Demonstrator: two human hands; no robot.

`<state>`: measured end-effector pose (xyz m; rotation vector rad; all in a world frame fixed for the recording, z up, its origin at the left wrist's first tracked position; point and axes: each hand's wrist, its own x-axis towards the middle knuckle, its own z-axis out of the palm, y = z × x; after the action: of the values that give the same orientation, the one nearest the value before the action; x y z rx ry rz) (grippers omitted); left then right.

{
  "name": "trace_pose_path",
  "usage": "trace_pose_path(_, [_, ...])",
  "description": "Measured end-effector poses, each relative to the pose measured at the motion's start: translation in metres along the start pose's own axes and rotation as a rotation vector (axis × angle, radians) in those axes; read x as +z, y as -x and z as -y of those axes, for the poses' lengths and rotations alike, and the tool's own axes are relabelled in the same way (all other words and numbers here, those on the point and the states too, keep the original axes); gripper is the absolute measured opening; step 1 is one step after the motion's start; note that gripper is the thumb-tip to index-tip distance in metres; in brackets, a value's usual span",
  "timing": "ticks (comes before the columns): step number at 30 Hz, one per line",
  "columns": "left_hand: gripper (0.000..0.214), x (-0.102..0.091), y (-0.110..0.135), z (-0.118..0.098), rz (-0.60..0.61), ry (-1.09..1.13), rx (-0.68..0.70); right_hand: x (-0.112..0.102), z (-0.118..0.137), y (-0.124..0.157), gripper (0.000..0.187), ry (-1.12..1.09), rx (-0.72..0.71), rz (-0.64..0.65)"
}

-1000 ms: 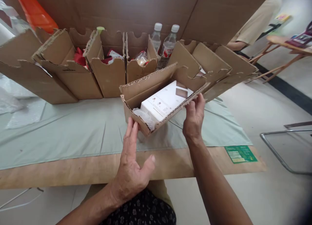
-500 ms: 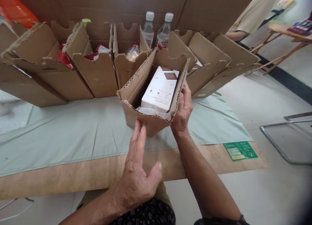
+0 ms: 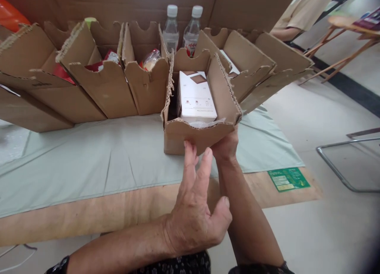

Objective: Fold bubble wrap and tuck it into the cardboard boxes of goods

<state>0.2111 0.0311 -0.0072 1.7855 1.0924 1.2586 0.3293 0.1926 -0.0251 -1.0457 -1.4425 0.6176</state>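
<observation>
- Right now the right hand (image 3: 226, 146) grips the near right corner of the cardboard tray (image 3: 202, 135), fingers tucked under and behind its front wall; palm mostly hidden by the tray.
- Left hand (image 3: 197, 210) is open, fingers spread and pointing up, fingertips (image 3: 187, 147) touching or just short of the tray's front wall; holds nothing.
- Tray sits on the green cloth (image 3: 89, 163), front wall toward the person, long axis running away toward the back cardboard wall (image 3: 118, 5).
- White box (image 3: 196, 95) lies flat inside the tray, long axis the same way, a bit of clear plastic at its near end.
- From the grip the tray extends straight away; right hand is the one on it, left hand just beside, centre-front.
- Tray's left side is just beside the next cardboard divider bin (image 3: 145, 84), a narrow gap at most; its right side is against the slanted bins (image 3: 255, 68).
- Two water bottles (image 3: 181, 29) stand behind the tray's far end, near the back wall.
- Open room: cloth in front and to the left, then the bare wooden table edge (image 3: 89, 214) near the person.
- Green label (image 3: 288, 179) lies at the table's near right corner, well apart from the hands.
</observation>
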Motion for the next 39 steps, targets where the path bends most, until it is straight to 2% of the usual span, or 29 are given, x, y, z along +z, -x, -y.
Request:
trace_pose_path(3, [0.107, 0.009, -0.01, 0.005, -0.008, -0.005, 0.025, -0.002, 0.002, -0.001, 0.076, -0.173, 0.053, -0.085])
trace_pose_path(8, [0.105, 0.015, -0.027, 0.019, -0.001, -0.004, 0.038, -0.002, -0.001, 0.0, 0.074, -0.099, 0.034, -0.104])
trace_pose_path(12, [0.099, 0.013, -0.045, 0.035, 0.015, -0.014, -0.013, -0.001, -0.002, 0.003, 0.064, -0.122, 0.04, -0.219])
trace_pose_path(19, [0.09, 0.007, -0.094, 0.063, 0.038, -0.007, -0.118, -0.006, 0.001, 0.005, 0.046, -0.162, 0.133, -0.453])
trace_pose_path(24, [0.093, 0.007, -0.129, 0.077, 0.08, -0.05, -0.155, -0.006, 0.001, 0.003, 0.042, -0.193, 0.125, -0.48])
trace_pose_path(27, [0.093, 0.004, -0.139, 0.077, 0.106, -0.074, -0.176, -0.005, 0.001, 0.003, 0.041, -0.182, 0.124, -0.464])
trace_pose_path(30, [0.091, -0.008, -0.124, 0.068, 0.146, -0.07, -0.194, -0.003, -0.001, 0.004, 0.036, -0.127, 0.066, -0.453])
trace_pose_path(34, [0.079, -0.049, -0.063, 0.055, 0.177, -0.113, -0.198, 0.002, 0.002, 0.01, 0.023, -0.033, -0.009, -0.357])
trace_pose_path(37, [0.059, -0.09, -0.01, 0.058, 0.056, -0.238, -0.242, 0.014, 0.02, 0.009, 0.024, -0.021, -0.029, -0.165])
trace_pose_path(39, [0.049, -0.113, 0.016, 0.067, -0.083, -0.335, -0.255, 0.029, 0.04, -0.001, 0.037, 0.013, -0.042, 0.01])
